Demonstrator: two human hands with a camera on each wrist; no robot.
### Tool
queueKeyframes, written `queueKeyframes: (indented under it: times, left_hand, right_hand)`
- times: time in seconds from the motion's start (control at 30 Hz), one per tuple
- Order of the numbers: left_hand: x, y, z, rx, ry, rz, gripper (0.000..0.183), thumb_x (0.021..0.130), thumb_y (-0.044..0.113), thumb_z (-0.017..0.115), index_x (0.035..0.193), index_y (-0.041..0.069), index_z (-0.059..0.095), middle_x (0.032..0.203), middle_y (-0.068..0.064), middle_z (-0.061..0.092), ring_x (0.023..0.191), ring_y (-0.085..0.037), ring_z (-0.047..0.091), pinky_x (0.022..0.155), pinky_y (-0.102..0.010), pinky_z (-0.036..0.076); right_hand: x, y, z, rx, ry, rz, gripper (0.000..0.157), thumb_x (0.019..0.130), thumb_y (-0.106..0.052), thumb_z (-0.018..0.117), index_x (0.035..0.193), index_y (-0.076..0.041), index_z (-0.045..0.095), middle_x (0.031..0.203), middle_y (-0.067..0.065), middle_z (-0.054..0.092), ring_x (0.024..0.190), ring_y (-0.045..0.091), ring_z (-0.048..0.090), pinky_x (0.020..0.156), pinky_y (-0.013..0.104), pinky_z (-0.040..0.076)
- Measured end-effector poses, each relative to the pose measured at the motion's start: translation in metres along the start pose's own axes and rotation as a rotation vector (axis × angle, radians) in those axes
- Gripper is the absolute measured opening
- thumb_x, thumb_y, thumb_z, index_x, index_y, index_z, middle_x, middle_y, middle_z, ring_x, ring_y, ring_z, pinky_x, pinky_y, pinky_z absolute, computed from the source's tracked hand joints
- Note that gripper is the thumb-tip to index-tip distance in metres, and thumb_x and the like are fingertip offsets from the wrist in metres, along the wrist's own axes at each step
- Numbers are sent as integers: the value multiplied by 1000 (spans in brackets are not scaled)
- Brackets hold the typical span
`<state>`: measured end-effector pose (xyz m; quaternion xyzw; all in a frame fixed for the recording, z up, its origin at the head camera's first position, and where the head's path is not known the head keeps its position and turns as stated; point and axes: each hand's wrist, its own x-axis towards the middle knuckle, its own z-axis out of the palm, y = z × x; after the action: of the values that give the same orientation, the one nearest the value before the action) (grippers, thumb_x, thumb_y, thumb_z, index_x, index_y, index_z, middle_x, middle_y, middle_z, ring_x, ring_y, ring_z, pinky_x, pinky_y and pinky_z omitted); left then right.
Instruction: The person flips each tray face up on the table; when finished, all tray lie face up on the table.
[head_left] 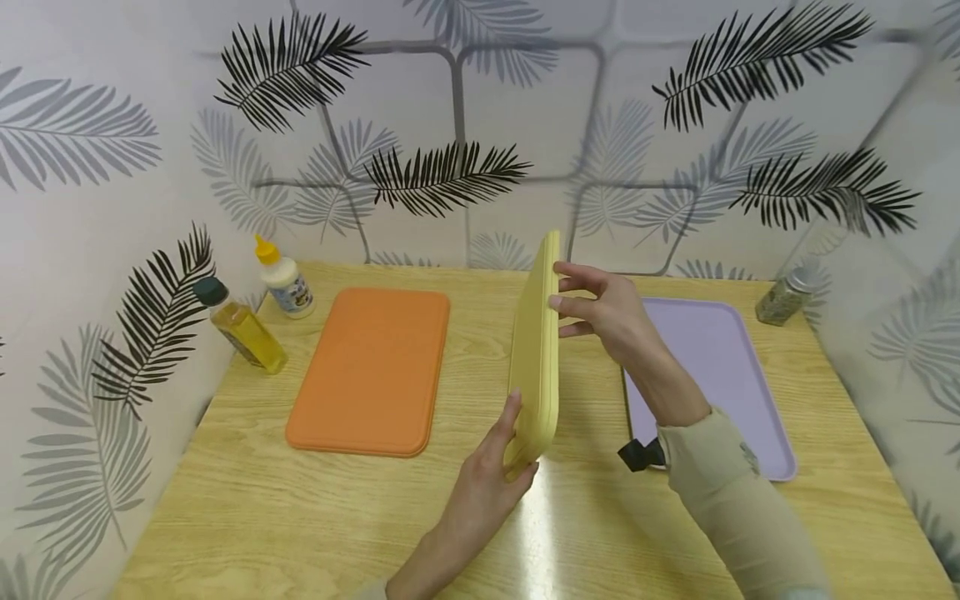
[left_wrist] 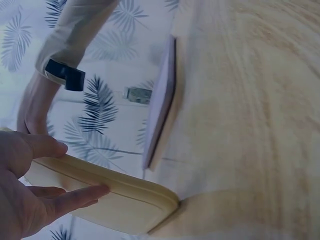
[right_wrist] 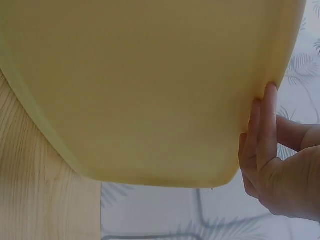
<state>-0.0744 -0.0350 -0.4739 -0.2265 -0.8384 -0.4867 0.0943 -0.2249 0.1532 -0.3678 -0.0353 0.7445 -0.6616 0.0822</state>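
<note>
A yellow rectangular tray (head_left: 534, 350) with rounded corners stands up on edge over the middle of the table, seen almost edge-on in the head view. My left hand (head_left: 483, 479) grips its near end, thumb and fingers on opposite sides of the rim. Higher up, toward the far end, my right hand (head_left: 609, 312) pinches the rim between thumb and fingers. One broad face of the yellow tray (right_wrist: 135, 95) fills much of the right wrist view. In the left wrist view, a lower corner of the tray (left_wrist: 125, 192) comes right down at the tabletop.
An orange tray (head_left: 371, 371) lies at left, a purple tray (head_left: 712, 375) at right, partly behind my right forearm. An oil bottle (head_left: 247, 329) and a yellow-capped white bottle (head_left: 287, 283) stand back left; a small jar (head_left: 783, 297) stands back right. Patterned walls (head_left: 525, 108) bound the table.
</note>
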Motion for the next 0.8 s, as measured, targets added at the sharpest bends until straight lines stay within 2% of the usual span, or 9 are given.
queueKeyframes:
  times: [0.13, 0.23, 0.4, 0.57, 0.7, 0.8]
  left_hand:
    - [5, 12, -6, -37, 29, 37, 102, 79, -13, 70, 155, 19, 11, 151, -12, 37, 109, -32, 61, 77, -25, 55]
    - [8, 20, -10, -51, 27, 38, 100, 80, -14, 68, 155, 19, 11, 150, -13, 37, 108, -30, 61, 75, -22, 55]
    - [12, 29, -18, -42, 6, 36, 97, 79, -15, 69, 155, 22, 20, 149, -12, 39, 104, -24, 61, 72, -20, 54]
    - [16, 35, -26, -37, 10, 47, 85, 81, -12, 68, 152, 16, 30, 148, -11, 42, 111, -26, 60, 73, -20, 55]
    - [17, 37, -30, -38, 40, 57, 77, 83, -10, 69, 149, 10, 35, 145, -12, 45, 119, -30, 55, 73, -19, 54]
    - [17, 36, -33, -25, 73, 83, 72, 83, -9, 68, 147, 5, 38, 142, -15, 48, 119, -31, 55, 73, -17, 53]
  right_hand:
    - [4, -2, 7, 15, -23, 5, 57, 87, -9, 72, 140, -8, 51, 124, 15, 47, 82, 19, 62, 70, 36, 58]
    - [5, -4, 12, 17, -28, 9, 57, 87, -8, 71, 140, -7, 50, 124, 15, 47, 85, 20, 61, 70, 36, 58]
    - [6, -6, 19, 10, -34, 4, 56, 88, -6, 70, 140, -7, 50, 127, 18, 47, 89, 22, 60, 69, 37, 58]
    - [7, -8, 21, 5, -36, 0, 56, 87, -6, 71, 140, -7, 50, 125, 16, 49, 89, 21, 62, 69, 36, 58]
    - [8, -1, 20, 36, -51, -8, 55, 93, -16, 66, 143, -8, 45, 122, 18, 54, 90, 28, 66, 72, 39, 58]
    - [8, 24, 16, 12, -50, 18, 56, 100, -32, 54, 147, -8, 38, 121, 23, 59, 96, 38, 66, 73, 43, 57]
